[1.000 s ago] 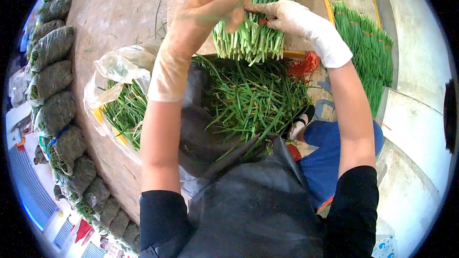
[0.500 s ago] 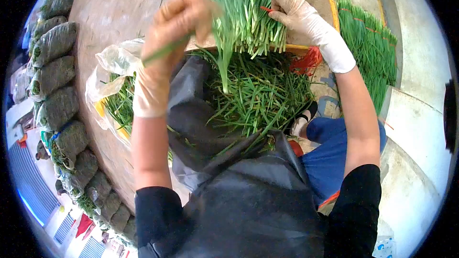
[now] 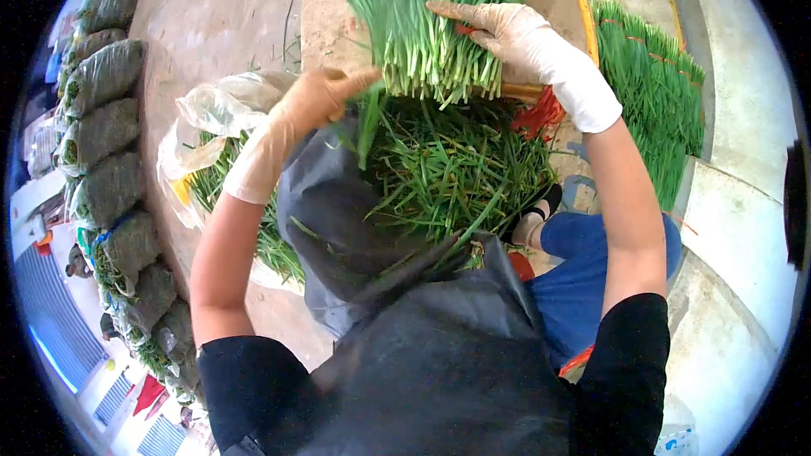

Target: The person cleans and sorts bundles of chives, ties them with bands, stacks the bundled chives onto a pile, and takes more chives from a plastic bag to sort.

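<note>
A thick bunch of garlic chives (image 3: 439,42) lies on a board, its pale cut ends towards me. My gloved right hand (image 3: 515,29) rests on the bunch's right side, index finger stretched across the stems, thumb apart, a small red piece beside it. Left of the stem ends is my gloved left hand (image 3: 325,97), its fingers curled and slightly blurred. Loose green leaves (image 3: 368,128) hang just under those fingers and look pinched there, though the grip is partly hidden. Below, a heap of discarded leaves (image 3: 465,165) lies against my dark apron (image 3: 439,355).
Tied chive bunches (image 3: 646,93) lie on the right. Red ties (image 3: 541,114) hang by the board's edge. A clear plastic bag (image 3: 224,105) with greens stands at left, and a row of packed bags (image 3: 106,127) lines the far left.
My left hand has come down and out from above the bunch to beside its stem ends, carrying leaves. My right hand has shifted slightly down and left on the chives.
</note>
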A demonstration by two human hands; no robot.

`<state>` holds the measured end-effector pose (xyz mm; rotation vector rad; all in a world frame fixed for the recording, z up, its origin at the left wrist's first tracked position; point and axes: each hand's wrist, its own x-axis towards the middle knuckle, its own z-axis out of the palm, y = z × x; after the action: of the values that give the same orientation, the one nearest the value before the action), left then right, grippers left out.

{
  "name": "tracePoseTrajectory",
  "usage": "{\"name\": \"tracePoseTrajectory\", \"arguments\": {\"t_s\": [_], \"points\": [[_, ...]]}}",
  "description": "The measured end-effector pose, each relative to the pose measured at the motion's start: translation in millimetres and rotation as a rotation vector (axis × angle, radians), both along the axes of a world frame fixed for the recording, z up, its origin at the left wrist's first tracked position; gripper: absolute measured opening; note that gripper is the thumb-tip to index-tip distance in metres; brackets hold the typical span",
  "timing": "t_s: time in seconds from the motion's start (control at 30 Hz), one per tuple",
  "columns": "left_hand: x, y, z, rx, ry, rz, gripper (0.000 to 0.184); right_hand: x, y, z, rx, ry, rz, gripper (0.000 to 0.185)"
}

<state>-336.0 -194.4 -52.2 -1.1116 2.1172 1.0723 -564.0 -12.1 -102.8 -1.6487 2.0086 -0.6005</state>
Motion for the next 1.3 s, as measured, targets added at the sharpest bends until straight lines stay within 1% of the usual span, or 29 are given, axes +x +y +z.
{"name": "tracePoseTrajectory", "arguments": {"t_s": [0.03, 0.07, 0.13, 0.2, 0.27, 0.3, 0.33, 0.4, 0.47, 0.5, 0.53, 0.57, 0.63, 0.67, 0.7, 0.73, 0.77, 0.8, 0.83, 0.87, 0.93, 1.0, 1.1, 1.13, 1.17, 1.2, 1.23, 1.27, 1.3], "points": [[7.6, 7.7, -1.3, -0.011, -0.034, -0.06, 0.068, -0.2, -1.1, -0.2, -0.007, 0.007, 0.0, 0.066], [10.5, 13.7, -3.0, -0.04, -0.097, -0.172, 0.07, -0.4, -2.0, 0.7, -0.016, 0.016, -0.001, 0.065], [18.4, 21.5, -14.2, 0.034, -0.127, -0.268, 0.071, -1.1, -2.1, -0.3, -0.009, -0.046, 0.011, 0.061], [23.5, 24.2, -25.8, 0.089, -0.095, -0.385, 0.066, -1.0, -2.5, -3.4, -0.093, -0.032, 0.016, 0.055], [26.0, 25.6, -47.3, -0.004, -0.121, -0.695, 0.054, 3.4, -3.0, 4.3, -0.026, 0.008, -0.025, 0.052], [28.1, 24.4, -51.9, 0.005, -0.135, -0.764, 0.044, 4.9, -3.7, 5.6, 0.017, 0.014, -0.04, 0.057], [24.6, 20.9, -38.9, -0.001, -0.132, -0.766, 0.044, 3.8, -3.7, 5.9, 0.059, 0.022, -0.056, 0.062], [18.0, 0.2, 1.0, 0.024, -0.065, -0.53, 0.039, 2.6, -1.1, 3.9, 0.031, 0.01, -0.067, 0.059], [6.0, -29.7, 56.8, 0.005, 0.017, -0.295, 0.035, 2.1, 0.8, 2.5, -0.011, -0.053, -0.04, 0.057], [2.8, -46.4, 83.4, -0.073, 0.201, -0.261, 0.035, 1.1, 0.3, 1.0, -0.021, -0.061, -0.035, 0.055], [-9.2, -59.2, 118.3, -0.191, 0.195, -0.214, 0.035, 2.4, 0.2, 2.0, -0.021, -0.062, -0.035, 0.055], [-22.6, -62.9, 145.4, -0.192, 0.195, -0.213, 0.035, 4.6, 0.4, 3.9, -0.017, -0.041, -0.049, 0.055], [-45.0, -68.6, 191.0, -0.208, 0.694, 0.225, 0.034, 5.3, -0.3, 4.5, -0.014, -0.017, -0.06, 0.056], [-52.8, -69.7, 206.7, -0.21, 0.939, 0.449, 0.034, 4.6, 0.3, 1.4, -0.026, -0.105, -0.062, 0.057], [-62.8, -61.2, 218.0, -0.423, 0.97, 0.04, 0.034, 4.4, 0.8, -1.3, -0.037, -0.195, -0.066, 0.058], [-74.7, -49.4, 214.7, -0.521, 0.964, -0.173, 0.033, 5.7, 1.1, -2.1, -0.036, -0.194, -0.067, 0.058], [-86.7, -37.6, 211.3, -0.62, 0.972, -0.377, 0.033, 7.0, 2.6, -3.2, -0.042, -0.107, -0.165, 0.061], [-101.3, -29.3, 196.2, -0.527, 0.962, -0.391, 0.032, 8.7, 5.1, -4.9, -0.047, -0.02, -0.263, 0.064], [-113.1, -21.3, 183.2, -0.448, 0.877, -0.406, 0.031, 12.3, 9.7, -11.4, -0.355, -0.061, -0.272, 0.069], [-123.7, -11.4, 168.1, -0.336, 0.705, -0.39, 0.032, 15.6, 13.3, -17.9, -0.352, -0.06, -0.273, 0.069], [-145.2, 2.6, 135.2, -0.161, 0.361, -0.359, 0.035, 22.5, 16.3, -26.4, -0.53, -0.19, -0.389, 0.073], [-160.0, -30.4, 36.9, -0.04, 0.294, -0.602, 0.037, 28.6, 16.4, -32.6, -0.692, -0.265, -0.459, 0.077], [-160.7, -33.5, -5.3, 0.042, 0.28, -0.682, 0.031, 25.7, 17.7, -17.8, -0.523, -0.283, -0.383, 0.069], [-161.2, -36.3, -19.3, 0.062, 0.275, -0.691, 0.029, 19.9, 14.0, -19.0, -0.505, -0.228, -0.269, 0.063], [-161.3, -53.3, -44.7, 0.042, 0.508, -0.87, 0.023, 15.3, 13.1, -19.3, -0.484, -0.175, -0.155, 0.058], [-161.9, -67.3, -63.8, 0.017, 0.747, -1.04, 0.018, 10.1, 13.2, -8.9, -0.404, -0.412, -0.125, 0.052], [-166.2, -72.1, -57.5, -0.229, 0.965, -1.418, 0.027, 6.8, 11.9, -1.3, -0.358, -0.391, -0.11, 0.051], [-166.9, -74.0, -53.6, -0.228, 0.968, -1.413, 0.027, 4.8, 10.5, 2.5, -0.316, -0.369, -0.096, 0.05], [-165.9, -75.0, -50.3, 0.072, 0.559, -0.896, 0.038, 4.9, 9.8, -1.4, -0.313, -0.368, -0.094, 0.05]]}}
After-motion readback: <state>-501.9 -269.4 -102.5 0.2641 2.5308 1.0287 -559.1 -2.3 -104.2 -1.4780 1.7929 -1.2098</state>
